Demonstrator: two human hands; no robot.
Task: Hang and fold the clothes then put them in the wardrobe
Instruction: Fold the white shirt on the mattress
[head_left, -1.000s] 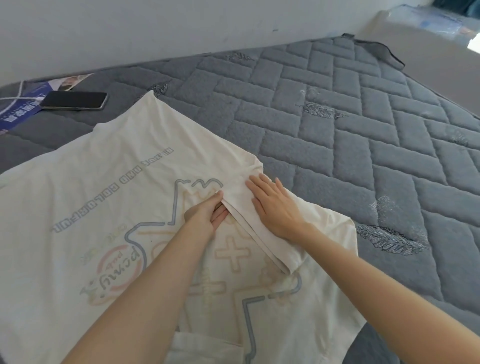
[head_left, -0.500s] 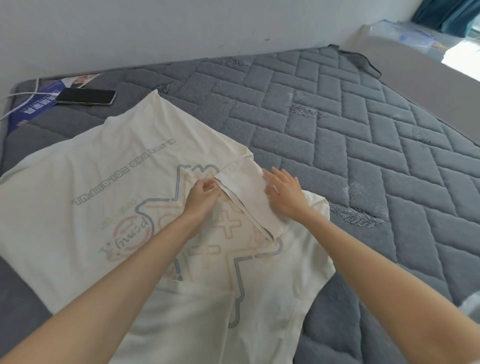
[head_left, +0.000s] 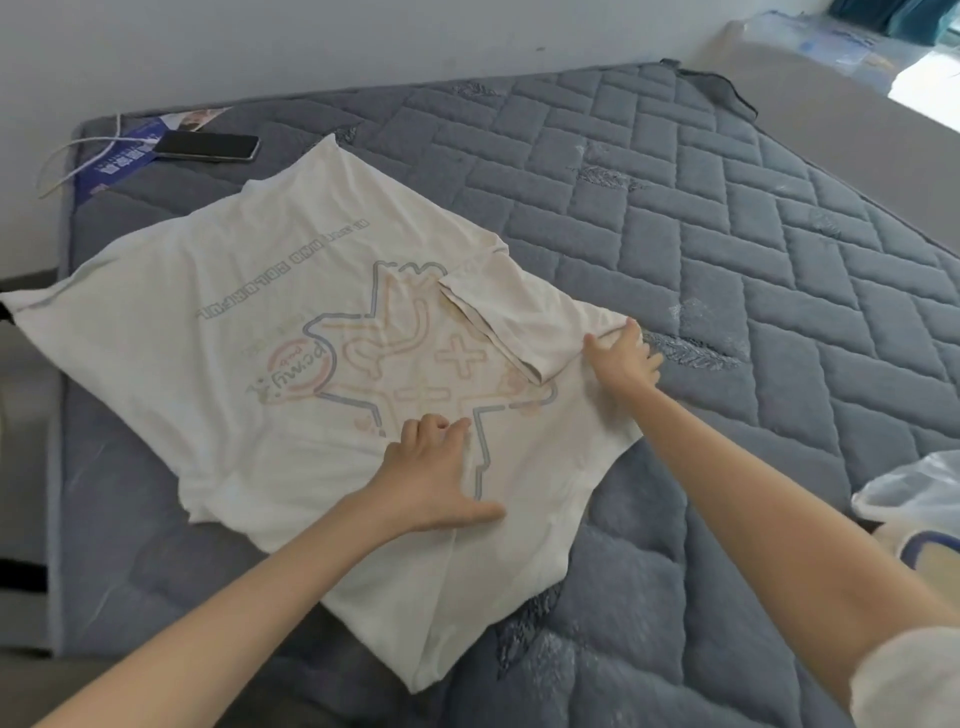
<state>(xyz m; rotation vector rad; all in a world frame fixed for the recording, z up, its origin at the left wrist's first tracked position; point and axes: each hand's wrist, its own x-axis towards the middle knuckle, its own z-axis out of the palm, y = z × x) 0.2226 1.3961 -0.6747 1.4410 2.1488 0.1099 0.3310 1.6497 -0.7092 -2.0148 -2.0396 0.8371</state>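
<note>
On the grey quilted mattress (head_left: 727, 291), the cream T-shirt (head_left: 218, 270) lies spread flat, print side up, over the left half; one corner points toward the near edge and another reaches past the left edge. The left hand (head_left: 436, 467) rests palm down on the shirt's nearer part, thumb splayed, pressing the cloth and gripping nothing. Beyond it, the right hand (head_left: 621, 358) lies with fingers spread on the shirt's right border, partly on the mattress; no grip on the fabric is evident. One sleeve (head_left: 509, 322) is folded inward over the print, just beside the right hand. Pale crumpled material (head_left: 919, 493) sits at the right edge. At the far left corner lie a dark phone (head_left: 208, 145), a blue leaflet (head_left: 119, 166) and a white cable (head_left: 67, 156).
</note>
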